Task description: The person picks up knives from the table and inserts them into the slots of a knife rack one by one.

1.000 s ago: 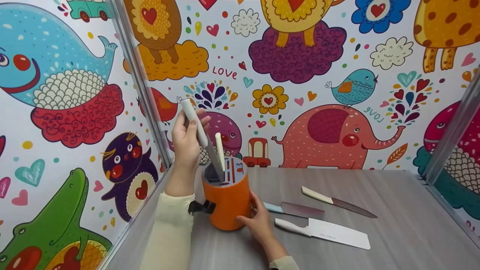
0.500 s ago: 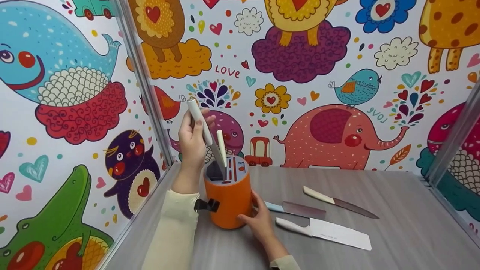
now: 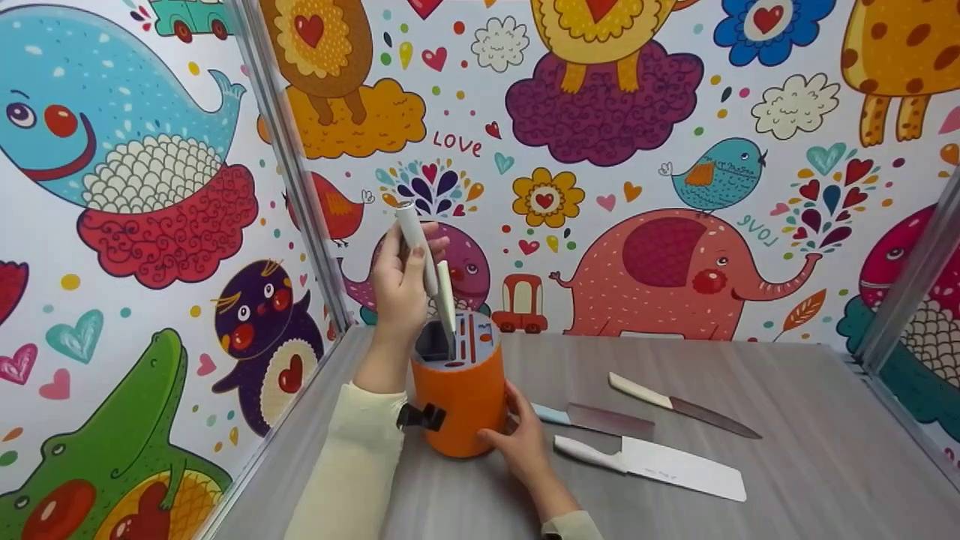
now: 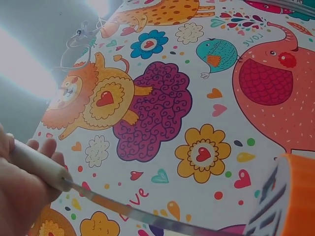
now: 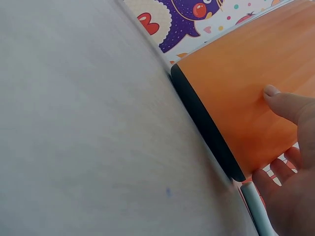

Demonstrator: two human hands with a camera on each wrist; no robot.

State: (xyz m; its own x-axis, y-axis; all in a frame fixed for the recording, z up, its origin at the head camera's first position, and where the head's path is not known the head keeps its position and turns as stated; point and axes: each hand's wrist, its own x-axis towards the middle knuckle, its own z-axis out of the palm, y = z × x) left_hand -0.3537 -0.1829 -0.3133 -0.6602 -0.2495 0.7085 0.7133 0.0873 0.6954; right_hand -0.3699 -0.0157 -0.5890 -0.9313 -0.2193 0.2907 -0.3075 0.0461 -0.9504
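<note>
In the head view, my left hand grips a knife by its white handle, above an orange cylindrical knife block. The knife tilts, its blade running down to the block's slotted grey top. A second cream handle stands up from the block close beside that blade. The left wrist view shows the held handle and the blade stretching toward the block. Low on the block's right side, my right hand holds it, thumb in front; the right wrist view shows the thumb against the orange wall.
On the wood-grain table right of the block lie a blue-handled knife, a white cleaver and a cream-handled knife. Walls with printed cartoon animals stand behind and to the left.
My left hand has shifted right with the knife, which now stands more upright and nearer the second handle. My right hand keeps its hold on the block.
</note>
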